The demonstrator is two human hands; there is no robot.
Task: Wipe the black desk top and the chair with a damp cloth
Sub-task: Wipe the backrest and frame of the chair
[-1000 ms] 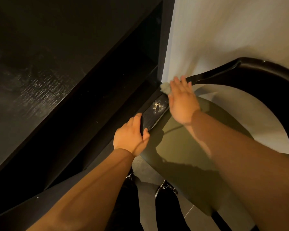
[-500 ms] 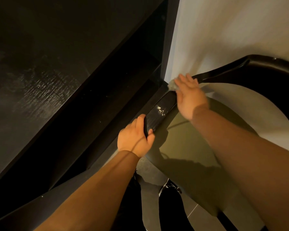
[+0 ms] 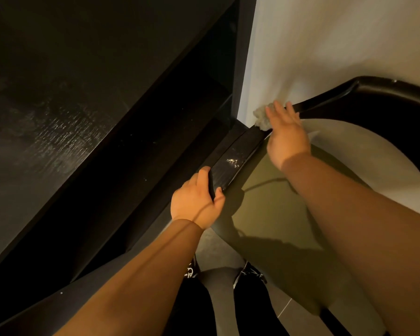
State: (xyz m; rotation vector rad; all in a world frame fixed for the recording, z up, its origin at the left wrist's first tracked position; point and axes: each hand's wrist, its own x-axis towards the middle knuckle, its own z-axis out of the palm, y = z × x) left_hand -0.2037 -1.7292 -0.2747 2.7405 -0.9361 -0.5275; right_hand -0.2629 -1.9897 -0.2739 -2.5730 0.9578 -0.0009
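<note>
Two hands on the job, both at the chair. My left hand [image 3: 195,202] has its fingers [image 3: 203,173] curled round the near end of the black chair rail [image 3: 233,163], thumb on the seat side and the rest wrapped over the outer edge: a firm clasp. My right hand [image 3: 286,139] is further along the same rail, fingers [image 3: 277,110] straight and flat, pressing the pale, bunched cloth [image 3: 261,118] down onto the rail. The cloth bulges out just to the left of those fingertips.

Between the two sets of fingers I see a bare stretch of glossy rail with a bright glint on it. Past the right fingertips the rail bends and sweeps away to the right, close along the white wall [image 3: 325,44]; I cannot tell whether rail and wall touch there.

Left of the left fingers the rail runs just beside a dark lower ledge of the table [image 3: 46,117], a narrow gap at best. The black table top spreads well off to the left, its edge running diagonally. Right of both hands the olive seat [image 3: 277,214] lies open under my right forearm. Below the left wrist are the grey floor [image 3: 289,309] and the toes of two shoes [image 3: 250,272].
</note>
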